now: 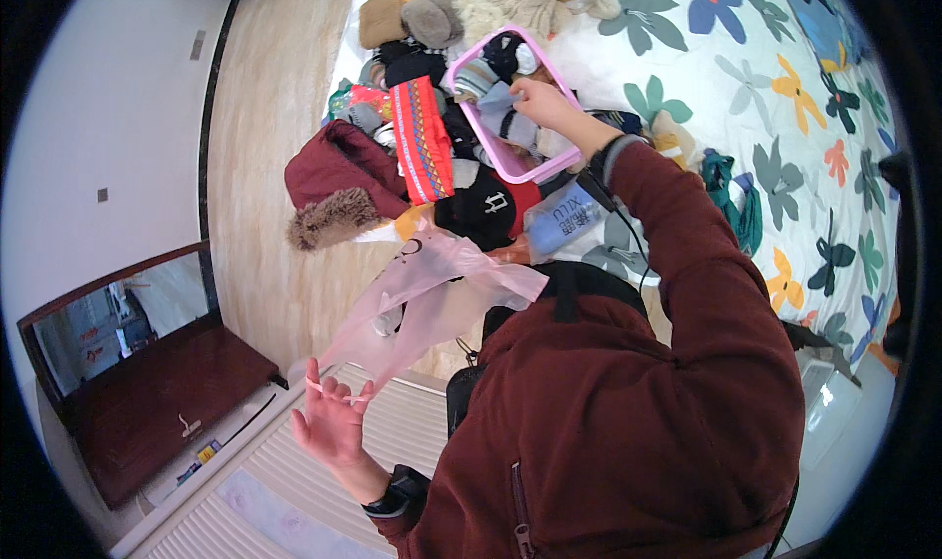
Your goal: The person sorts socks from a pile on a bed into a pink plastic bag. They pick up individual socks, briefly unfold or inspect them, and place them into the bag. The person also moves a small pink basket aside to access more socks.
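Note:
Fingers of my left hand (335,419) are hooked through the handle of a pink plastic bag (412,316), which stretches up towards the bed edge. A whitish and dark item shows through the bag. My right hand (541,102) reaches into a pink plastic basket (500,163) on the bed, its fingertips pinched at a light blue cloth (496,98), likely a sock. Around it in the basket lie a striped sock (475,79) and other rolled socks, some dark. Part of the basket's contents is hidden by my hand and wrist.
Beside the basket are a red patterned band (422,139), a maroon fur-trimmed hat (342,169), a black cap (478,209) and a packaged blue item (563,220). Knitted hats (508,3) lie behind on the flowered bedsheet (706,80). A dark wooden cabinet (169,404) stands left.

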Tool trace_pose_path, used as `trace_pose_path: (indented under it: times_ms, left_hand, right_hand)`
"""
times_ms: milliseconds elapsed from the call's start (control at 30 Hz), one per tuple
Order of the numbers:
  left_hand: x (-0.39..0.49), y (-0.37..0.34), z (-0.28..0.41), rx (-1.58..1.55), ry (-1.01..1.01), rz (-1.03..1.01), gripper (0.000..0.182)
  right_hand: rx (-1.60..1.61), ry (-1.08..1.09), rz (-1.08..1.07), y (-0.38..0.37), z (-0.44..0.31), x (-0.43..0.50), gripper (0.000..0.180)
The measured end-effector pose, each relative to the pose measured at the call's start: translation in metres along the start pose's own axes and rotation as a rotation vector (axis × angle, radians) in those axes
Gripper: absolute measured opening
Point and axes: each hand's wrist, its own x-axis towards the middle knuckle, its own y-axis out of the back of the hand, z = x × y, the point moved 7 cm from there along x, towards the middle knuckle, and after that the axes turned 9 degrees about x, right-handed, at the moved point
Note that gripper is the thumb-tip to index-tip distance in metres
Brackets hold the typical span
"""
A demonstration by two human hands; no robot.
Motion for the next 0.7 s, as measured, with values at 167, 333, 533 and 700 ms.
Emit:
trace_pose_path:
  times_ms: [167, 333, 533, 700]
  left_hand:
    - [-0.005, -0.006, 0.0, -0.02, -0.051, 0.051, 0.069]
    - [-0.007, -0.003, -0.003, -0.033, -0.062, 0.069, 0.07]
    - [-0.011, 0.006, -0.005, -0.058, -0.048, 0.065, 0.072]
    - [-0.01, 0.011, -0.008, -0.041, -0.017, -0.004, 0.073]
  right_hand:
    - [-0.336, 0.039, 0.005, -0.043, 0.014, 0.039, 0.044]
    - [-0.428, 0.12, 0.14, -0.037, 0.013, 0.044, 0.017]
    - [1.082, -0.429, -0.114, -0.015, 0.018, 0.006, 0.015]
    - [1.263, -0.36, -0.153, 0.055, 0.023, -0.062, 0.013]
